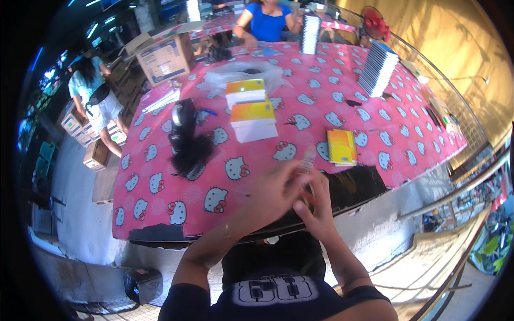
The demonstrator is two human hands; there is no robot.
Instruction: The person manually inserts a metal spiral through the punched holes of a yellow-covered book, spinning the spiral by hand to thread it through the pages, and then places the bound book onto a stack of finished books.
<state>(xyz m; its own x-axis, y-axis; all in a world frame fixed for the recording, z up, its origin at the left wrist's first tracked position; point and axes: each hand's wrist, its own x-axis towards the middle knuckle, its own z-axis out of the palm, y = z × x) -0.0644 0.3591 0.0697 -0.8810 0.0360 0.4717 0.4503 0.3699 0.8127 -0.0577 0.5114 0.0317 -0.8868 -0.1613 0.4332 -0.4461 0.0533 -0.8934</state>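
My left hand, blurred by motion, is closed over the table's near edge. A small pale, see-through thing sticks up at its fingertips, too smeared to name. Close against it on the right is my right hand, its thumb apart from its curved fingers and nothing visible held in it. A small stack of yellow-covered notebooks lies just beyond my hands to the right. Farther off, left of the middle, are two stacks of notebooks with yellow covers and white pages.
A pink patterned cloth covers the table, torn to black near me. On it are a black tape dispenser-like object, black netting, clear plastic, a carton and tall notebook stacks. A person in blue sits opposite; another stands left.
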